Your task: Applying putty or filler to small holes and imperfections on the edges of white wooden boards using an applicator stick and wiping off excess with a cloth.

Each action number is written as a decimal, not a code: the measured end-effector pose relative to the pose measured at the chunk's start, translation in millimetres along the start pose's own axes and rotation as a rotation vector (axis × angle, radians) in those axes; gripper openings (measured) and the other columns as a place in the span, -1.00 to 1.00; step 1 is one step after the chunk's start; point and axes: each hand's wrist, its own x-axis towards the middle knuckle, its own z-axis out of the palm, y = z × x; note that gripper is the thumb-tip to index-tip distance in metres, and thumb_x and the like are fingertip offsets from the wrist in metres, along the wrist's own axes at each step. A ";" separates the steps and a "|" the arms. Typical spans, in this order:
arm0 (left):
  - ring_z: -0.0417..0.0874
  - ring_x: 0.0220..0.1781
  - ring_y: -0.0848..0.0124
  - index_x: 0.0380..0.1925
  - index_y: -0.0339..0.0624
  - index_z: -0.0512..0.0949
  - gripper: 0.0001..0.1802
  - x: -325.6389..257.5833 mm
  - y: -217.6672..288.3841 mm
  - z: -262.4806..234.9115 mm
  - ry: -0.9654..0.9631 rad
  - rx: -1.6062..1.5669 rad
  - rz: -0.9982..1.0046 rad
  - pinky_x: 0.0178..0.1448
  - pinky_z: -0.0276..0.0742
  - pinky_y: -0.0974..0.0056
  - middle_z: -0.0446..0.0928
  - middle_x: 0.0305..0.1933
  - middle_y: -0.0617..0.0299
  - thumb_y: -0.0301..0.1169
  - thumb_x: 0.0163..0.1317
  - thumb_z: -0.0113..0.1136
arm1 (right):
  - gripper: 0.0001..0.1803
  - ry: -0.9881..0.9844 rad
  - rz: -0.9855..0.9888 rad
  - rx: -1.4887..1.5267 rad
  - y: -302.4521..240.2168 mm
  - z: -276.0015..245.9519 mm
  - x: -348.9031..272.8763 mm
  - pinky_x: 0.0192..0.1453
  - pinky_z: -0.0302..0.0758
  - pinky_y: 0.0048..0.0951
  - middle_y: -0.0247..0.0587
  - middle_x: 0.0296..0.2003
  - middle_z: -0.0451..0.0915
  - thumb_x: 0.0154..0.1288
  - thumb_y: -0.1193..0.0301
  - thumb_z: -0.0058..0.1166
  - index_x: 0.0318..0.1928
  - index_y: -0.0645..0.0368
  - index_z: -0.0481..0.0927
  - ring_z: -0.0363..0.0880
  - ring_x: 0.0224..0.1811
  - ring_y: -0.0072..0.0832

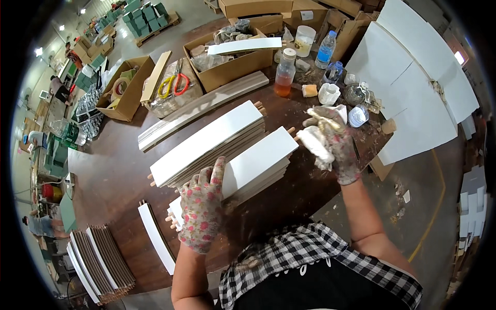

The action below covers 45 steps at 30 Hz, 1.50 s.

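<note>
Your left forearm (192, 276) rises from the lower edge, nearly upright, while your right forearm (364, 214) slants up and leftward. Your left hand (200, 209), in a floral glove, lies palm down over the near stack of white slats (261, 157), its fingers extended and pointing away from you, not clasping; the thumb's contact is hard to tell. To your left, a single white slat (156, 237) lies on the brown table (116, 181). Your right hand (341, 147), gloved alike, is lifted just beside that stack's right end, wrist in line with the forearm, fingers curled around a crumpled white wad (314, 144). Beyond your left hand sits the far stack of white slats (206, 144), wooden pegs showing at its ends. Farther off are pale moulding strips (206, 109), then a bottle of orange liquid (284, 75) and an open carton (230, 72).
</note>
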 end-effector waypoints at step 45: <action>0.59 0.01 0.29 -0.18 -0.02 0.64 -0.64 -3.6 39.7 35.5 0.424 -0.314 0.207 0.05 0.48 0.19 0.59 -0.06 0.33 -0.48 -0.07 0.19 | -0.81 -0.888 0.341 -0.815 -65.6 60.4 98.0 -0.20 0.52 -0.45 -0.22 -0.41 0.66 0.07 0.42 0.12 -0.27 0.21 0.56 0.65 -0.35 -0.42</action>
